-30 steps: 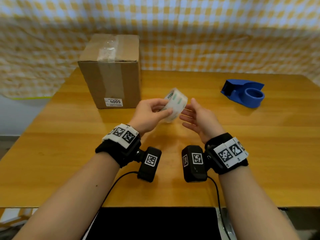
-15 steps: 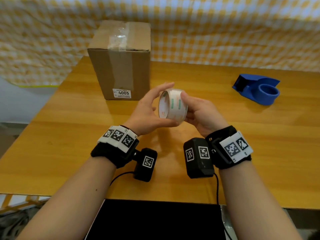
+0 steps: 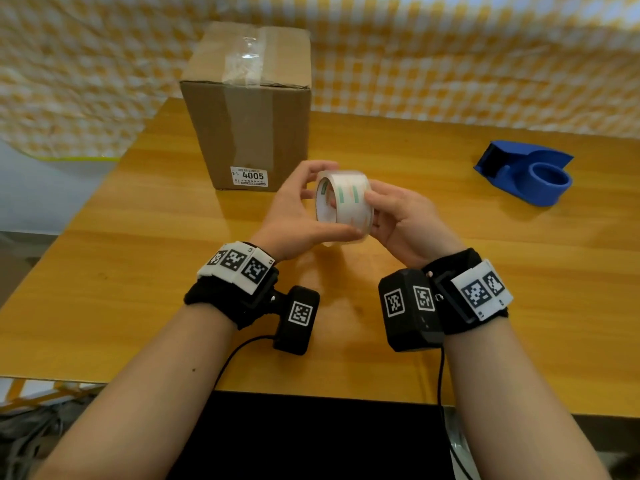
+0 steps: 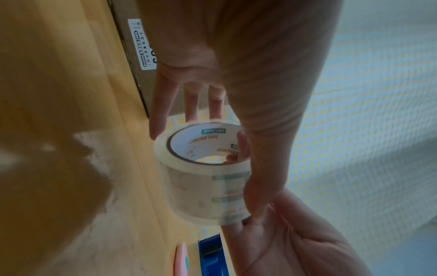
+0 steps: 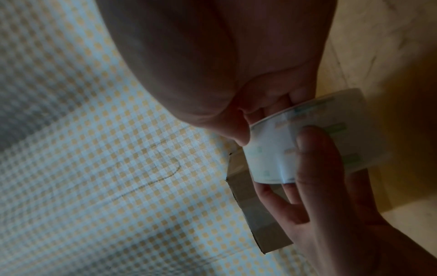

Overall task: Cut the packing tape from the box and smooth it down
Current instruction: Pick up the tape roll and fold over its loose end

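Note:
Both hands hold a roll of clear packing tape (image 3: pixel 346 206) above the table, in front of the box. My left hand (image 3: pixel 334 199) grips it with the thumb under the roll and the fingers over the top. My right hand (image 3: pixel 372 211) holds the roll's right side, thumb on the outer winding; its other fingers are mostly hidden behind it. The left wrist view shows the roll (image 4: pixel 203 173) with its white core facing the camera. The brown cardboard box (image 3: pixel 249 109) stands upright behind, with clear tape (image 3: pixel 246 60) over its top and down the front.
A blue tape dispenser (image 3: pixel 526 174) sits on the wooden table (image 3: pixel 138 271) at the right. In the left wrist view a pink object (image 4: pixel 182 261) lies beside the dispenser (image 4: pixel 212 257). A checked cloth (image 3: pixel 450 64) hangs behind the table.
My right hand, loose beside the roll a second ago, now holds it. The roll has turned so its core faces left, and both hands have risen slightly.

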